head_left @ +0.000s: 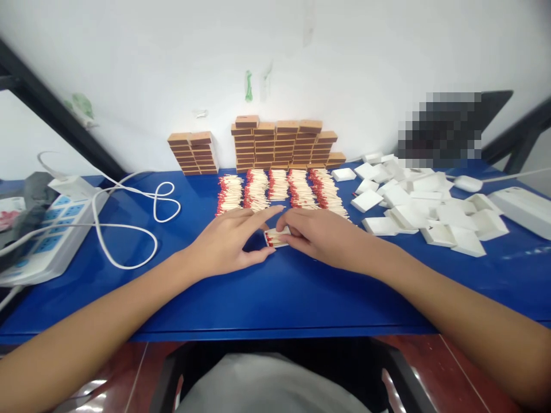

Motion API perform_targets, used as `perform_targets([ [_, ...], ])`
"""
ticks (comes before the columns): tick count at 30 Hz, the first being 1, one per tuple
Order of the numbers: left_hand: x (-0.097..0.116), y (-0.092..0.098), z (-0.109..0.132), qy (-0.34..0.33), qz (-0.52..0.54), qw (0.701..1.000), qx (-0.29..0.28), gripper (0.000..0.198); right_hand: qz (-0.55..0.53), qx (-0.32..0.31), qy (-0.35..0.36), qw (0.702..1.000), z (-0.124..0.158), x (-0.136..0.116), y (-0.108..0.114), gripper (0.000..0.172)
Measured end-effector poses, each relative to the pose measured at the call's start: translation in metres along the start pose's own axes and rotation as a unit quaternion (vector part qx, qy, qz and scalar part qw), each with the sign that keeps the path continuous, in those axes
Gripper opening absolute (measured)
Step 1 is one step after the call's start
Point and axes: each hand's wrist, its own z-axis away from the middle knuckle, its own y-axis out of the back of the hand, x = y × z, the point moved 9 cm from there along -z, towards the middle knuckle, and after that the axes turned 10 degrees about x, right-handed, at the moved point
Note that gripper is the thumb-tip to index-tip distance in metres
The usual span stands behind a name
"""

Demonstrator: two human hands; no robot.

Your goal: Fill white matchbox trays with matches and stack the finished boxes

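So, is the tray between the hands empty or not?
Not empty: red-headed matches show inside the tray; the right hand hides part.

A small, open-topped white tray (278, 246) sits low at the blue table's (293, 304) middle, its right part hidden. Inside are matches (274, 238) — pale sticks lying roughly side by side, red heads toward the left end.

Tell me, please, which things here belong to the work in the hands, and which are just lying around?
Probably for the work:
- small tray, between left hand and right hand
- piled matches
- white trays
- stacked brown boxes

Probably just lying around:
- white cable
- power strip
- white device at far right
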Motion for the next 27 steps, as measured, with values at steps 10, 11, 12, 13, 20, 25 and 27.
perform_targets([
  [10, -0.002, 0.003, 0.0, -0.009, 0.005, 1.0, 0.008, 0.07, 0.065, 0.082, -0.052, 0.993, -0.002, 0.04, 0.056, 0.021],
  [11, -0.002, 0.003, 0.0, -0.007, 0.005, 1.0, 0.007, 0.07, 0.07, 0.075, -0.061, 0.993, -0.002, 0.043, 0.056, 0.021],
  [12, -0.002, 0.003, 0.0, -0.004, 0.003, 1.0, 0.005, 0.07, 0.072, 0.063, -0.069, 0.993, -0.001, 0.046, 0.056, 0.021],
  [13, -0.003, 0.003, 0.0, -0.001, -0.001, 1.0, 0.004, 0.07, 0.074, 0.049, -0.076, 0.993, -0.001, 0.049, 0.054, 0.02],
  [20, -0.004, 0.004, 0.001, -0.016, -0.008, 1.0, 0.016, 0.07, 0.087, -0.061, -0.103, 0.989, 0.006, 0.076, 0.032, 0.011],
  [25, -0.003, 0.004, 0.001, -0.014, -0.006, 1.0, 0.011, 0.07, 0.078, -0.067, -0.117, 0.988, 0.005, 0.079, 0.023, 0.013],
  [27, -0.003, 0.004, 0.001, -0.014, -0.007, 1.0, 0.012, 0.07, 0.077, -0.065, -0.109, 0.989, 0.004, 0.077, 0.022, 0.011],
])
